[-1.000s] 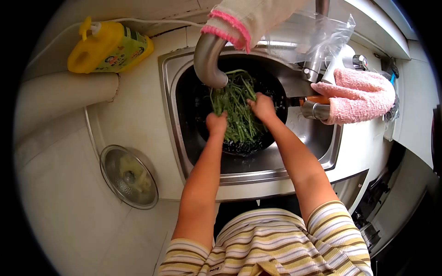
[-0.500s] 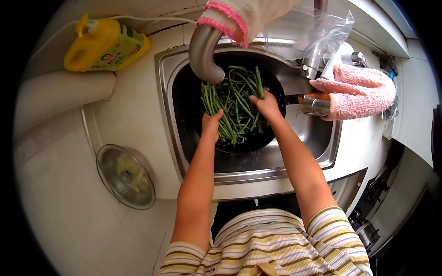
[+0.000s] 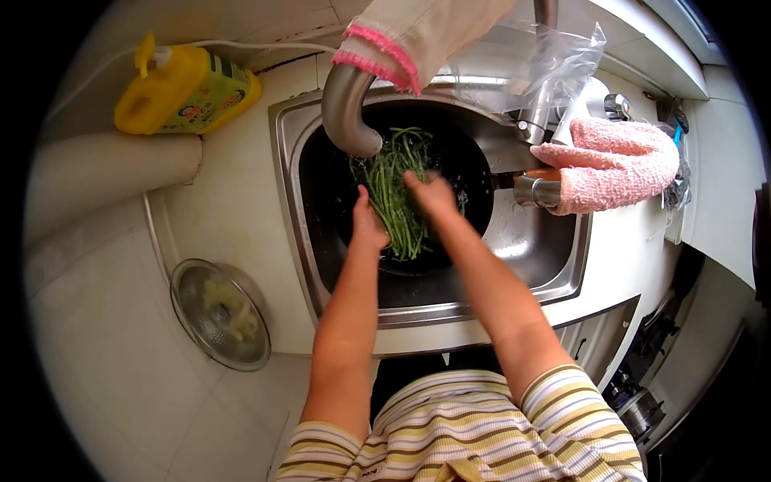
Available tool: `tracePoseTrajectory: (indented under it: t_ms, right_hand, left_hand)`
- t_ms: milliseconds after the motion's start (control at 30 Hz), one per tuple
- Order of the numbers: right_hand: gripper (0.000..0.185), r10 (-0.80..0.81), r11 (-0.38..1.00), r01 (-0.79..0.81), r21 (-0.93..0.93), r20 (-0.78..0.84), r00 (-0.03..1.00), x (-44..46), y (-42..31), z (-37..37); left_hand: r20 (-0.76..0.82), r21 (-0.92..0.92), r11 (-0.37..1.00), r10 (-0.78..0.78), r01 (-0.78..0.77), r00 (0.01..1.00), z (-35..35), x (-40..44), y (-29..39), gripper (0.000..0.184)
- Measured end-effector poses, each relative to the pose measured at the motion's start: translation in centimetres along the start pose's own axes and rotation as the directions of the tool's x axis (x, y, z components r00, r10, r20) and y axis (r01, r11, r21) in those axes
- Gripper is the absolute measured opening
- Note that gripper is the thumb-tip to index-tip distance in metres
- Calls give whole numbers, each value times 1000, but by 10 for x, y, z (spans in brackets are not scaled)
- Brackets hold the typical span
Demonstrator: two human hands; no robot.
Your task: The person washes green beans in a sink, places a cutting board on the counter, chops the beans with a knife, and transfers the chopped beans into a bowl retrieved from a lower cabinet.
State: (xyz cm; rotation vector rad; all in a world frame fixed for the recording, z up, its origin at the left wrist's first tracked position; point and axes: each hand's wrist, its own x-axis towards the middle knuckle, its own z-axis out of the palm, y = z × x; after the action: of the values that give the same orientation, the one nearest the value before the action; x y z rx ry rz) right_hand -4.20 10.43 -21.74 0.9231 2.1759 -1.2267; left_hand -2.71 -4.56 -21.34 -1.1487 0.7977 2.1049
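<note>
A bundle of long green beans [image 3: 395, 181] lies in water in a black wok [image 3: 474, 161] inside the sink. My left hand [image 3: 369, 223] is closed around the bundle's left side, thumb up and the other fingers hidden by the beans. On the right side, my right hand [image 3: 434, 197] is closed against the same beans, blurred by motion. The beans are gathered between both hands. Just above them hangs the curved metal spout [image 3: 349, 120], its upper part wrapped in a cloth sleeve [image 3: 418, 36] with a pink edge.
The steel sink [image 3: 566, 277] surrounds the wok, whose handle points right near a pink towel [image 3: 618, 165] on a metal pipe. A metal strainer [image 3: 221, 313] with pale pieces stands at left. Behind are a yellow pump bottle [image 3: 189, 92] and a clear plastic bag [image 3: 554, 68].
My right hand has moved left, toward my left hand. The beans, spread across the wok before, are now drawn together into a narrower bundle. My view has shifted slightly.
</note>
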Motion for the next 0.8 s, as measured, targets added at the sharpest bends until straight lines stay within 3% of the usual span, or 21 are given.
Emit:
tracePoseTrajectory:
  t_ms: [33,67,100,133,167,200,233,300,333,367,433,467,500,567,633,700,733,767,800]
  right_hand:
    - [70,3,982,-23,188,110,994,-21,-10,13]
    - [73,-27,997,19,79,110,994,-48,-28,12]
    - [77,-53,998,57,-35,116,992,-72,-39,12]
    - [80,-165,978,164,-131,10,986,-88,-32,21]
    - [84,-293,935,266,-234,-87,952,-96,-28,30]
    - [85,-374,881,276,-385,-209,903,-97,-24,37]
    - [85,-367,886,270,-378,-213,905,-87,-21,33]
    - [77,-187,982,189,-8,-183,965,-55,-27,14]
    - [68,-137,990,139,19,-84,987,-59,-34,10]
    - [68,-134,991,136,15,-86,987,-69,-33,17]
    - [64,-446,890,399,-220,-241,862,-88,-26,34]
    - [62,-398,912,357,-202,-228,889,-79,-23,31]
    - [52,-426,903,389,-182,-270,864,-74,-23,24]
    - [48,-365,920,312,-236,-230,902,-50,-19,17]
    - [39,-344,922,262,-284,-295,891,-23,-10,10]
    - [33,-533,845,473,-251,-311,787,-12,-4,-14]
    - [30,-574,818,526,-232,-286,767,-12,-6,-30]
    - [28,-615,788,576,-215,-266,742,-12,-9,-48]
    - [28,-658,751,594,-288,-264,705,-15,-11,-61]
  left_hand:
    - [-1,-168,985,26,-26,1000,17,-7,-7,63]
    - [-422,20,998,-50,64,905,40,-19,-2,63]
    - [-423,21,997,-56,72,904,31,-15,-7,63]
    - [-102,-26,999,27,-30,994,11,-5,-14,62]
    - [230,-105,987,141,-119,963,-3,7,-19,61]
    - [188,-157,983,120,-90,975,-11,17,-24,58]
    - [187,-147,985,115,-87,976,1,-2,-23,58]
    - [126,-140,986,106,-88,986,22,-33,-24,54]
    - [124,-154,983,118,-98,985,24,-30,-24,53]
    - [126,-156,983,114,-94,985,18,-27,-25,53]
    - [264,-196,980,65,-13,962,13,-18,-21,50]
    - [175,-151,989,33,-7,984,17,-22,-22,52]
    - [171,-141,990,30,-5,985,18,-26,-23,52]
    - [116,-166,985,72,-52,991,20,-33,-24,51]
    - [90,-190,980,82,-64,993,24,-43,-14,47]
    - [-50,31,991,128,-126,991,18,-48,0,47]
    - [-19,132,980,152,-148,988,-5,-32,3,51]
    - [-148,263,961,132,-89,980,0,-44,14,56]
    - [-195,449,882,256,-146,947,-3,-44,11,64]
